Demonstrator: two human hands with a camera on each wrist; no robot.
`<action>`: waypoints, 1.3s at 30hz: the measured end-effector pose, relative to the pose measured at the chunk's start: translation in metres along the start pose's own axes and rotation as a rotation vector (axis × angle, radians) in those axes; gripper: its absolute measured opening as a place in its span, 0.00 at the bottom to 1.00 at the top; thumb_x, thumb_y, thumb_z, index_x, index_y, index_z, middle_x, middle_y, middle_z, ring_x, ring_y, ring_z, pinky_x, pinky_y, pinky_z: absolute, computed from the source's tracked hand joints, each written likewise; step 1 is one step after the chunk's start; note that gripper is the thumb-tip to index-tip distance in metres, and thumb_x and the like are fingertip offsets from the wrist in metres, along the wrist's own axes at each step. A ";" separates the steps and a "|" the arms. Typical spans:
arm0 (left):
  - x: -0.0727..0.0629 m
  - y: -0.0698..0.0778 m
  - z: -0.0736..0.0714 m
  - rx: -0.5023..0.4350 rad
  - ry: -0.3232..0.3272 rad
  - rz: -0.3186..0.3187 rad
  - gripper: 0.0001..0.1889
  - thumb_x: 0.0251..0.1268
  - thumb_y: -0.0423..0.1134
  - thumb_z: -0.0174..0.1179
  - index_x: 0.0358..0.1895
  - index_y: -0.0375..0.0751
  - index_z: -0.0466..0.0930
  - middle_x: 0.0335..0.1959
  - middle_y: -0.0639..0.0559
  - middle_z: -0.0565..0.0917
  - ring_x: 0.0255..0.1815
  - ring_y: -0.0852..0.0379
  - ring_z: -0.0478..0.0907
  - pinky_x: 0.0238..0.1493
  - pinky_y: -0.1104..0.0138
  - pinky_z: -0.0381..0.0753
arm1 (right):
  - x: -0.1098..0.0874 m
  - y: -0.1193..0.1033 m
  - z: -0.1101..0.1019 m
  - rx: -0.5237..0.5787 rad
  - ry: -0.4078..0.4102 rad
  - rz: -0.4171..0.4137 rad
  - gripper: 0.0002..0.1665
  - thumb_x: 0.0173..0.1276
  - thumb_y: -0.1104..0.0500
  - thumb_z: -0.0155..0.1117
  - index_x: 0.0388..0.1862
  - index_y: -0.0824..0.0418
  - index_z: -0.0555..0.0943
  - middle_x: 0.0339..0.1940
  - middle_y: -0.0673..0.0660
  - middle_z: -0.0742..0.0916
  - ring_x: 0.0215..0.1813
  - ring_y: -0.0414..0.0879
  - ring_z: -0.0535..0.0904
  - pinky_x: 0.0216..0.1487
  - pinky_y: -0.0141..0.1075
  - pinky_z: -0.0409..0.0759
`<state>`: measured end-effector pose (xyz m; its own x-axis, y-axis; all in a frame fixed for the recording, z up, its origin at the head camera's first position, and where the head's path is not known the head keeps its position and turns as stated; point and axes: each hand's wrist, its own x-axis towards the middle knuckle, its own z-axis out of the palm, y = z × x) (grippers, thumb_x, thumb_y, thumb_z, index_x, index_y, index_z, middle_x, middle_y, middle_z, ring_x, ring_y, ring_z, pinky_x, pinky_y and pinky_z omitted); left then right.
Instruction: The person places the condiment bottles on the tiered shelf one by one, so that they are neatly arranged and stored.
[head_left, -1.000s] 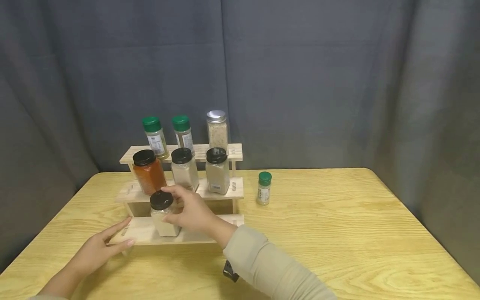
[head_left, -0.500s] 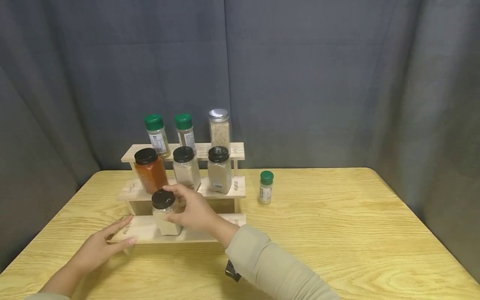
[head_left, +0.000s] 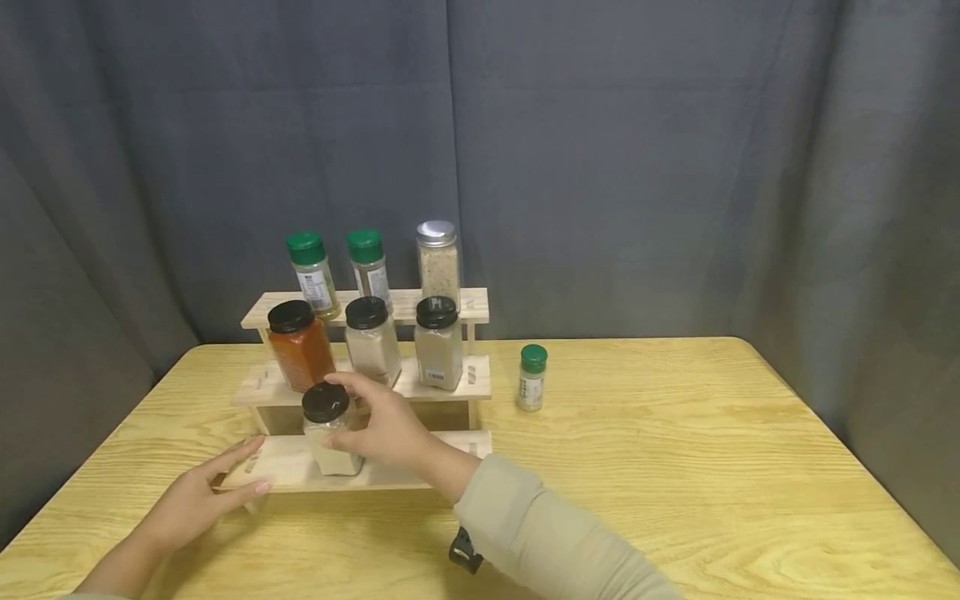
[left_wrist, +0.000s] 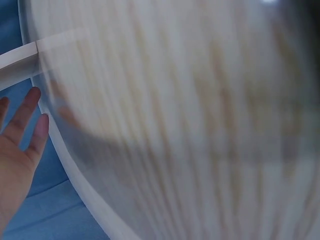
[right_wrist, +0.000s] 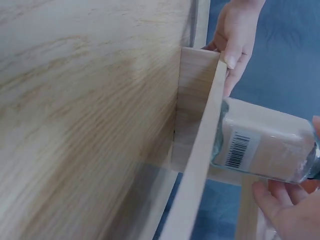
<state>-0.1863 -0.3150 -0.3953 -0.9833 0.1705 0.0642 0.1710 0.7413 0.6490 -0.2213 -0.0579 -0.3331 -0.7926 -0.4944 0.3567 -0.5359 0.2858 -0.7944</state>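
My right hand (head_left: 390,425) holds a clear spice jar (head_left: 337,454) with a black lid and pale powder. One finger lies by the lid and the thumb presses the jar's side. This jar stands upright on the lowest shelf of a three-step wooden spice rack (head_left: 285,462), left of its middle. A barcode label shows on the jar (right_wrist: 265,140) in the right wrist view. My left hand (head_left: 187,504) holds the left end of that lowest shelf, thumb at the front edge and a finger farther back. The left wrist view shows the left hand's fingers (left_wrist: 22,117) at its edge.
The middle shelf carries an orange-red spice jar (head_left: 302,354) and two black-lidded jars of pale powder (head_left: 372,350) (head_left: 438,354). On top stand two green-capped bottles (head_left: 313,283) (head_left: 371,279) and a silver-lidded jar (head_left: 438,267). Another green-capped bottle (head_left: 532,383) stands on the table right of the rack.
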 end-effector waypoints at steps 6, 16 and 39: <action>-0.001 0.001 0.001 0.013 -0.006 -0.019 0.38 0.52 0.55 0.57 0.64 0.42 0.56 0.61 0.31 0.56 0.56 0.30 0.56 0.49 0.43 0.61 | -0.004 0.001 -0.013 0.058 0.011 0.009 0.38 0.47 0.62 0.69 0.59 0.55 0.66 0.50 0.55 0.77 0.46 0.41 0.74 0.45 0.28 0.71; -0.001 0.003 -0.002 0.049 -0.034 -0.005 0.37 0.53 0.55 0.55 0.65 0.43 0.56 0.61 0.32 0.56 0.55 0.30 0.58 0.47 0.43 0.63 | -0.023 0.011 -0.047 0.110 0.078 0.080 0.35 0.49 0.62 0.68 0.58 0.56 0.67 0.49 0.58 0.76 0.47 0.49 0.73 0.48 0.34 0.72; 0.000 0.009 -0.005 0.180 -0.045 0.050 0.37 0.54 0.56 0.54 0.64 0.39 0.56 0.60 0.29 0.57 0.48 0.30 0.67 0.39 0.41 0.66 | -0.073 0.041 -0.114 0.132 0.170 0.151 0.31 0.53 0.62 0.64 0.58 0.60 0.67 0.47 0.61 0.76 0.47 0.53 0.74 0.42 0.37 0.76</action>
<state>-0.1851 -0.3114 -0.3859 -0.9702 0.2356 0.0565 0.2318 0.8346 0.4997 -0.2187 0.0835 -0.3356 -0.9043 -0.3062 0.2975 -0.3737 0.2307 -0.8984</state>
